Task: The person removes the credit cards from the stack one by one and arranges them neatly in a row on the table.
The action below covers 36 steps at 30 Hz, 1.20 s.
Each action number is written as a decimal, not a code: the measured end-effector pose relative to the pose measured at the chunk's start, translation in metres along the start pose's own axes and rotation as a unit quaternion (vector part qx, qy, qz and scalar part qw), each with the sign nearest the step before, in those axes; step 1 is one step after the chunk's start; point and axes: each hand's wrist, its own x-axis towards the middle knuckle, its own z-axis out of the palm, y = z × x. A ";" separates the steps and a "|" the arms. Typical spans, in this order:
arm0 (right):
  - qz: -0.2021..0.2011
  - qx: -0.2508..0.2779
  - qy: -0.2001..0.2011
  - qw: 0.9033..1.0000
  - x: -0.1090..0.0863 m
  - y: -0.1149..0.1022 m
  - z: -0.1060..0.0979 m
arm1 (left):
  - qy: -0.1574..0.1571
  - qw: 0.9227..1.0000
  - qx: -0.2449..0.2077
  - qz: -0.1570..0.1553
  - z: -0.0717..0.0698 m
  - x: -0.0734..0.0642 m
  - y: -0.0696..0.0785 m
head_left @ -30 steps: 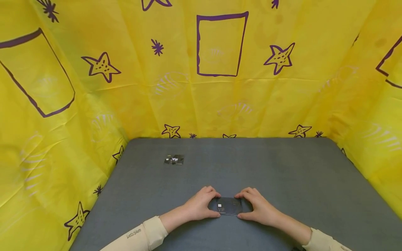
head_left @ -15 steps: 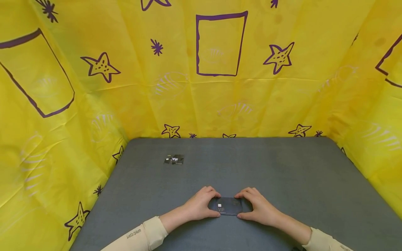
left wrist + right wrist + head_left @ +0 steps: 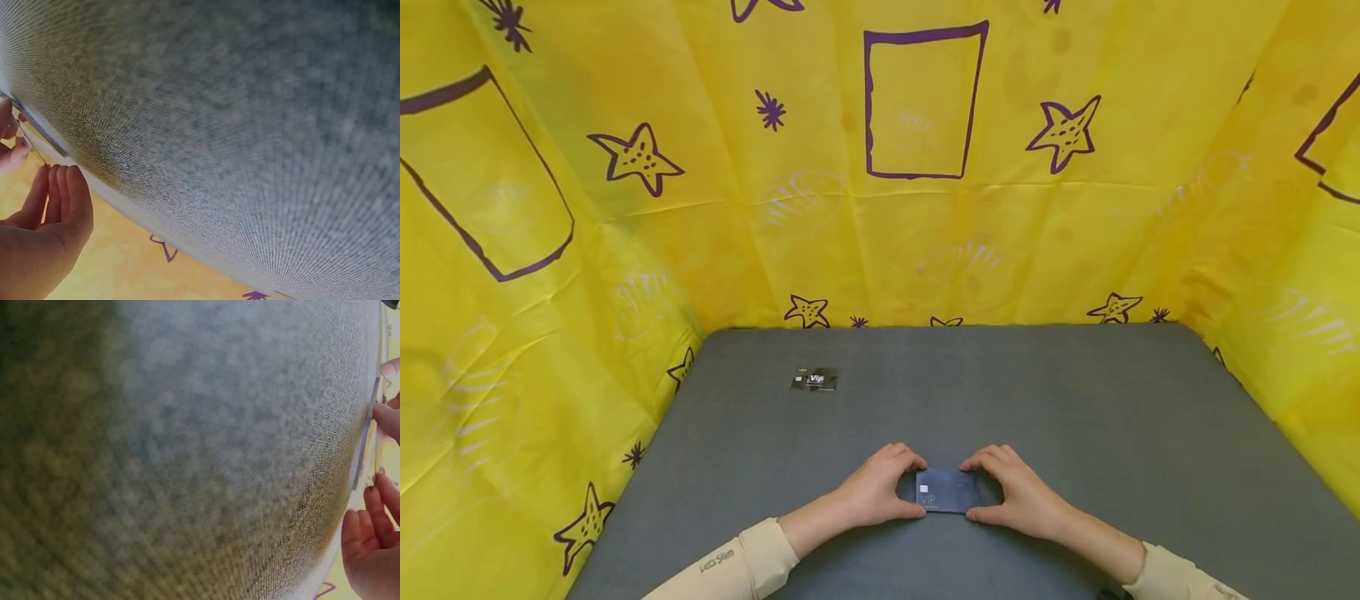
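Observation:
A dark bluish card [image 3: 947,490] marked "VIP", with a pale chip square, is held between both hands near the front of the table in the head view. My left hand [image 3: 880,487] pinches its left end between thumb and fingers. At the opposite end, my right hand [image 3: 1018,498] grips the card's corners the same way. The left wrist view catches the left hand [image 3: 53,231] at the lower left, with the card edge-on as a thin line. In the right wrist view the right hand [image 3: 375,556] shows at the lower right edge.
A second card [image 3: 815,380], black with "Vip" in white, lies flat at the back left of the grey table [image 3: 1075,400]. Yellow cloth [image 3: 820,242] with purple stars and outlines hangs behind and along both sides.
The held card's face has turned from dark grey to a lighter blue. Both hands keep their grip in nearly the same place, and the head view has shifted slightly.

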 end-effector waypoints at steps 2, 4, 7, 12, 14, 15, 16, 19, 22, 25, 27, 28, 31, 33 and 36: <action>0.000 0.001 0.003 1.000 0.001 -0.001 0.000 | 0.003 1.000 -0.001 -0.002 -0.001 0.000 0.000; -0.003 0.001 0.007 1.000 0.002 -0.001 -0.001 | 0.006 1.000 -0.002 -0.003 -0.002 0.000 0.000; -0.012 -0.004 0.018 1.000 0.004 -0.002 -0.001 | 0.013 1.000 -0.002 -0.004 -0.004 0.000 0.001; -0.028 -0.014 0.038 0.999 0.006 -0.003 -0.001 | 0.033 0.999 0.007 0.003 -0.006 0.000 0.001; -0.028 -0.016 0.042 0.999 0.006 -0.003 -0.001 | 0.037 0.999 0.010 0.004 -0.006 0.000 0.001; -0.027 -0.018 0.043 0.999 0.006 -0.004 -0.001 | 0.038 0.999 0.011 0.003 -0.006 0.000 0.001; -0.026 -0.020 0.043 0.999 0.006 -0.004 -0.001 | 0.038 0.999 0.012 0.002 -0.006 -0.001 0.001; -0.021 -0.024 0.041 0.999 0.006 -0.005 -0.001 | 0.039 0.999 0.013 0.003 -0.005 -0.002 0.001; -0.017 -0.027 0.036 0.999 0.006 -0.006 0.000 | 0.038 0.999 0.010 0.004 -0.005 -0.004 0.001; -0.010 -0.027 0.031 0.999 0.006 -0.007 0.001 | 0.033 0.999 0.006 0.002 -0.006 -0.006 0.001; -0.008 -0.029 0.028 0.999 0.007 -0.006 0.002 | 0.031 1.000 0.004 0.001 -0.007 -0.006 0.000; -0.009 -0.030 0.028 0.999 0.007 -0.006 0.002 | 0.032 0.999 0.004 0.002 -0.008 -0.006 0.000; -0.017 -0.032 0.028 0.999 0.011 -0.006 0.001 | 0.038 0.999 0.002 0.009 -0.012 -0.006 -0.002; -0.020 -0.030 0.027 0.999 0.014 -0.006 0.000 | 0.043 0.999 -0.001 0.013 -0.014 -0.006 -0.004; -0.016 -0.024 0.021 0.999 0.019 -0.008 0.000 | 0.044 0.999 -0.005 0.013 -0.016 -0.006 -0.008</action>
